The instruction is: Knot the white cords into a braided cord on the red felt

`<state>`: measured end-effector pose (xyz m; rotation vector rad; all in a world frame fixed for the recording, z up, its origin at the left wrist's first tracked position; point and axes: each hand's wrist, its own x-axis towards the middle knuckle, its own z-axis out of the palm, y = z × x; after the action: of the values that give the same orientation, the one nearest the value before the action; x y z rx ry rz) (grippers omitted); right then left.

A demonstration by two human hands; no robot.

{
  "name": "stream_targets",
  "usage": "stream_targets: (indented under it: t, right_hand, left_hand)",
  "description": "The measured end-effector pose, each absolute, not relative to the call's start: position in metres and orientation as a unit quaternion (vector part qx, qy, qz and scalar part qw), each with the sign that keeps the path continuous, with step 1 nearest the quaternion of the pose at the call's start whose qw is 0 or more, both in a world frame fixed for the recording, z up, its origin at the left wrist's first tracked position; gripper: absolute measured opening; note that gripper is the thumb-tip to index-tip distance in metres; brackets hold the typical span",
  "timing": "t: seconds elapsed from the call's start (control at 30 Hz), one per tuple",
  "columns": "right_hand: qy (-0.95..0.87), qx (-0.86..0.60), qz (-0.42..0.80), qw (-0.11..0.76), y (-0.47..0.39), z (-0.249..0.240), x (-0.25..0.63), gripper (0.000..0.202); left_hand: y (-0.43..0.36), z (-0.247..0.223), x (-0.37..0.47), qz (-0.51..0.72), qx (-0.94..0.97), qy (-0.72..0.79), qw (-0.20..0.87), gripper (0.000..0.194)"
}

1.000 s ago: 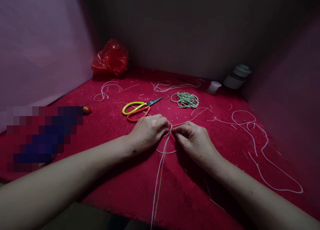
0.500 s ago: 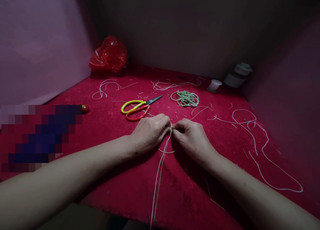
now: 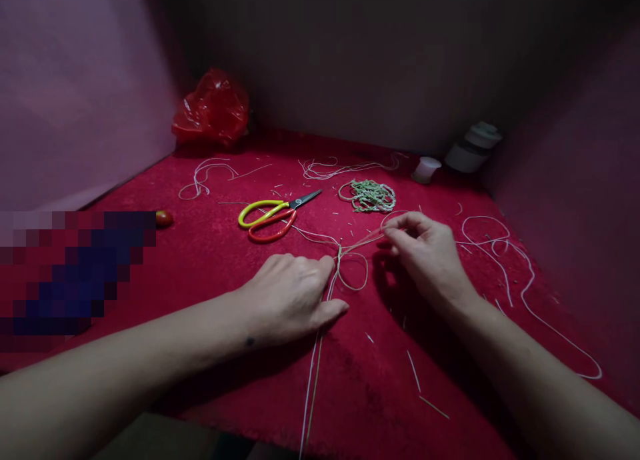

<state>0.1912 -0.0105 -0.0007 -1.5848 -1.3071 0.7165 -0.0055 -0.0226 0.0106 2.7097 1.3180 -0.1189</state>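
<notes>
My left hand (image 3: 295,297) lies low over the red cloth, thumb stretched out to the right and its index finger beside a small knot (image 3: 340,250) in thin cords. Two cords (image 3: 315,373) run from the knot under this hand toward the near edge. Up and to the right, my right hand (image 3: 425,247) pinches thin strands (image 3: 367,238) that stretch from the knot. Just right of the knot lies a small loop of cord (image 3: 367,273). Yellow and red handled scissors (image 3: 273,217) rest beyond my left hand, blades pointing right.
A green and white braided bundle (image 3: 373,196) lies beyond the hands. Behind are a red plastic bag (image 3: 213,110), a white spool (image 3: 427,169) and a lidded bottle (image 3: 473,148). Loose white cord (image 3: 533,273) curls at right. Pixelated blocks cover the left side.
My right hand has moved right and away from the knot, drawing strands out. My left hand has shifted lower and its thumb has spread. A loop now shows between them.
</notes>
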Motion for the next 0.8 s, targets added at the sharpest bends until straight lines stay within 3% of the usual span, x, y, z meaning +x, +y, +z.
stream_targets:
  t: [0.17,0.4,0.6,0.8]
  right_hand:
    - [-0.389,-0.602,0.383,0.582,0.002,0.007,0.215,0.004]
    - [-0.219,-0.521,0.591,0.575,0.017,0.012,0.240,0.009]
    - [-0.151,-0.492,0.573,0.638,0.019,0.014,0.257,0.022]
    - [-0.234,-0.523,0.454,0.683,0.024,0.019,0.282,0.022]
  left_hand:
    - [-0.026,0.005,-0.005,-0.057,0.899,0.432,0.043,0.025]
    - [-0.027,0.010,-0.003,-0.073,0.910,0.407,0.030,0.021]
    - [-0.025,0.011,-0.002,-0.068,0.911,0.405,0.039,0.018]
    - [-0.023,0.011,-0.002,-0.066,0.911,0.404,0.054,0.019]
